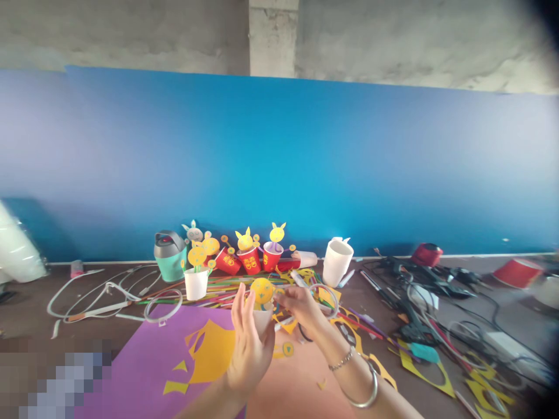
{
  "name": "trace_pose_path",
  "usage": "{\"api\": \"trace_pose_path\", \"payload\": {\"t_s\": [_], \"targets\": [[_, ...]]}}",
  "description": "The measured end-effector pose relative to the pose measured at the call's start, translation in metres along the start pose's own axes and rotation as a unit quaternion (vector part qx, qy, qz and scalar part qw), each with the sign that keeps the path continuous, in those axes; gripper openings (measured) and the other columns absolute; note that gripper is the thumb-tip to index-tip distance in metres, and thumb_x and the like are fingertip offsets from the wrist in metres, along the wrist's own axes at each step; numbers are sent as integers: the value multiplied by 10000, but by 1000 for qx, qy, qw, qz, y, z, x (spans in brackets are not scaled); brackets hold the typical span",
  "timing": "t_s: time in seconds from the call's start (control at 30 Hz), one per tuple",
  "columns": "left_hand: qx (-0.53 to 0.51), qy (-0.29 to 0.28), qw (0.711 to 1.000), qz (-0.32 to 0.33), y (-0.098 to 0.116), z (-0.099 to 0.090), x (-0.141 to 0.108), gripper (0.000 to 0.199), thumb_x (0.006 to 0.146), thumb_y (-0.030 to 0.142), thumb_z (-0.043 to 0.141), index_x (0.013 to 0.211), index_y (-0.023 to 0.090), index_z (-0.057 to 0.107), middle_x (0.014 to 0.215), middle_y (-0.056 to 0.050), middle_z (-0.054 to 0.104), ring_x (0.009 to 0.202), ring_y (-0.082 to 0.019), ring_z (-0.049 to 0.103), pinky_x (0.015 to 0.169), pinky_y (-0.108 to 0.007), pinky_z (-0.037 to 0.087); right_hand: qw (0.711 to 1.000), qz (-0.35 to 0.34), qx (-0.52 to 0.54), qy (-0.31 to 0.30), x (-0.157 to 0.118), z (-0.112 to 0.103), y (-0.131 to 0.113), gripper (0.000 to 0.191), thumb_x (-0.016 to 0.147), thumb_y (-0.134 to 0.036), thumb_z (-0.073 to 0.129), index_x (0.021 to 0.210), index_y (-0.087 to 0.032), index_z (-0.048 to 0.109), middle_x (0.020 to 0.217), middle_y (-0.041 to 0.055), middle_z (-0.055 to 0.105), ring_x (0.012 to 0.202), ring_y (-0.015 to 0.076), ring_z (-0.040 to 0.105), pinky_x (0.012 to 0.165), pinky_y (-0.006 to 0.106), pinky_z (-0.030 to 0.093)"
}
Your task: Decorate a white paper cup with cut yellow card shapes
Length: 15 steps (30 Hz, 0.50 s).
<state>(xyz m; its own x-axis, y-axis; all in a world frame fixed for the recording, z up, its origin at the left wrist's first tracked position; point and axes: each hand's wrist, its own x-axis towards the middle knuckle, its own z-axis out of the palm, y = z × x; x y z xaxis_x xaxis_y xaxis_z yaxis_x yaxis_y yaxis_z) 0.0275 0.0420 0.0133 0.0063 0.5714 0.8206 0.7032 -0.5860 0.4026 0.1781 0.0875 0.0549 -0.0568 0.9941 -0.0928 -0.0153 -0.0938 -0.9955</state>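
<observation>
My left hand (251, 346) is wrapped around the side of a white paper cup (262, 320), fingers pointing up and partly hiding it. A round yellow paper face (262, 290) with small markings stands above the cup's rim. My right hand (303, 305) is closed in a pinch at the right edge of that face; what lies between its fingertips is too small to make out. Under my hands lie a purple sheet (144, 355) and an orange-pink sheet (301, 384). A small yellow paper disc (288, 349) rests on the orange-pink one.
Behind are a finished-looking white cup (196, 285) with yellow faces, red cups (248, 262), a green-grey container (171, 259) and a tall white cup (337, 262). Coloured sticks, yellow paper offcuts (213, 355) and cables (454, 331) spread around. A blue partition (279, 163) closes off the back.
</observation>
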Motion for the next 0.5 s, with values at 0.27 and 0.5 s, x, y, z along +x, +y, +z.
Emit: {"api": "trace_pose_path", "payload": {"t_s": [0.27,0.5], "targets": [[-5,12,1000,0,-2,2,-2,750,943,207,608,1565,188,189,1600,-252,257,1498,-398,247,1092,-612,431,1000,0,6,17,2,2,4,426,623,-528,839,587,-147,653,512,17,590,488,148,535,490,285,440],[-3,38,999,-8,-4,1,6,772,938,206,622,1571,186,180,1596,-249,274,1497,-381,261,1115,-592,406,999,-14,5,-48,-2,1,-3,340,638,-445,865,676,-183,651,624,17,659,652,212,641,578,300,514]]}}
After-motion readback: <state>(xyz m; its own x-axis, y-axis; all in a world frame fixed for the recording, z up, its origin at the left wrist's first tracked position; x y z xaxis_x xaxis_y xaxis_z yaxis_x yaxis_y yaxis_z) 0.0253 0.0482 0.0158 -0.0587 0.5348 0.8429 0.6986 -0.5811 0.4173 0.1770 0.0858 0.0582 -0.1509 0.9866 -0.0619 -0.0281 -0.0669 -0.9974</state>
